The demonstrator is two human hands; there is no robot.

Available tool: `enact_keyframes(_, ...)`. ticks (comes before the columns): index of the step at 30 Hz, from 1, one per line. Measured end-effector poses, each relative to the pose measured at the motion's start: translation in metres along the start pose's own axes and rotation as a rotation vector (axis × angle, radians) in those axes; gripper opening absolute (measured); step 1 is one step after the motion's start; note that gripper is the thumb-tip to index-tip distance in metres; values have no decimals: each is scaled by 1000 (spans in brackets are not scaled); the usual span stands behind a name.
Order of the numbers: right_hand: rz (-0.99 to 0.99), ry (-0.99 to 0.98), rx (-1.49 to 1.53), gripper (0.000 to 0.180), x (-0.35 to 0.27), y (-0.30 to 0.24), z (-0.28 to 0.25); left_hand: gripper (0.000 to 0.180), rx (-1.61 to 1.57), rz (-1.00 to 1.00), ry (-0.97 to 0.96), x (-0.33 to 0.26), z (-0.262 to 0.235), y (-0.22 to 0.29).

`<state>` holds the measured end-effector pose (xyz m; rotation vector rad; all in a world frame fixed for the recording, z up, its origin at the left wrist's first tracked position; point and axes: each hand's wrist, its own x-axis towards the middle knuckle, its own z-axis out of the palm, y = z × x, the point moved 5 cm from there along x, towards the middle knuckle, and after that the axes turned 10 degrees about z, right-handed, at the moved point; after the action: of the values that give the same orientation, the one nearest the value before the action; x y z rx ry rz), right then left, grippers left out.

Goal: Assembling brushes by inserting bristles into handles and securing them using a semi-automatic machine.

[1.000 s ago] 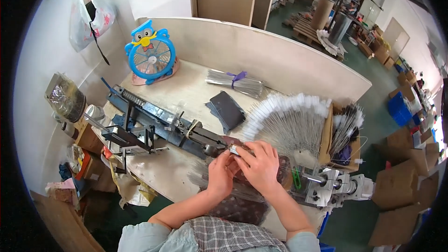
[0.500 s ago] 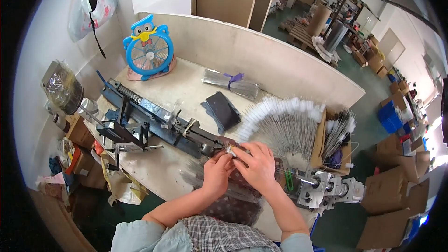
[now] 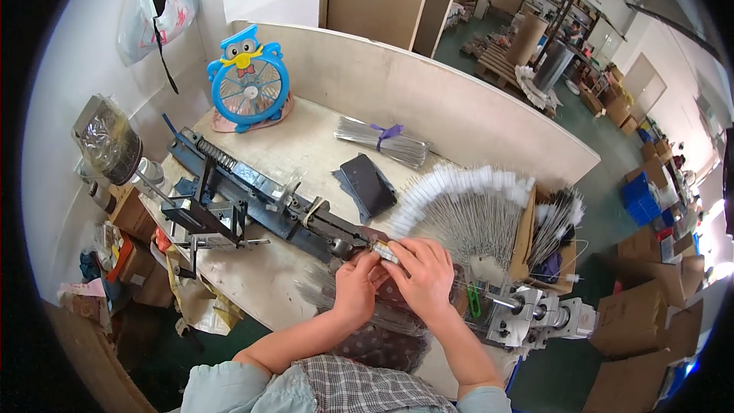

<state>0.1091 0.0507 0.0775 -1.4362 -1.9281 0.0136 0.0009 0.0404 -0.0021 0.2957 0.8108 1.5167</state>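
Both hands meet at the near right end of a long dark metal bench machine [image 3: 260, 187]. My right hand [image 3: 425, 275] pinches a small white piece [image 3: 387, 252], held against the machine's tip. Close beside it, my left hand [image 3: 356, 287] is closed, thumb and finger pressed together just below the white piece. What sits between those left fingertips is too small to make out. Many thin wires with white tufted ends, like small wire brushes [image 3: 466, 203], fan out beyond my right hand. More loose thin wires [image 3: 317, 287] lie by my left hand.
A bundle of wires [image 3: 382, 140] tied in purple and a dark flat phone-like object [image 3: 371, 183] lie farther back. A blue cartoon fan [image 3: 250, 84] stands at the back left. To the right are a carton of brushes [image 3: 547, 260] and a silver metal mechanism [image 3: 535, 313].
More of the white piece now shows between my fingers at the machine's tip. My hands have barely moved; the whole view has shifted slightly.
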Motion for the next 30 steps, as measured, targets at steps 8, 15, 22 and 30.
enact_keyframes(8,-14,-40,24,26,0,-1,-5,11,-43,5,-14,3,-3,-3)
enact_keyframes(15,-40,-76,23,27,4,-4,-1,13,-38,5,22,0,-1,-2)
enact_keyframes(22,-21,-99,-80,26,5,-6,-27,22,-154,-81,20,-1,2,-2)
enact_keyframes(30,-15,-253,-178,26,-14,1,-21,61,-11,-127,33,-6,-2,1)
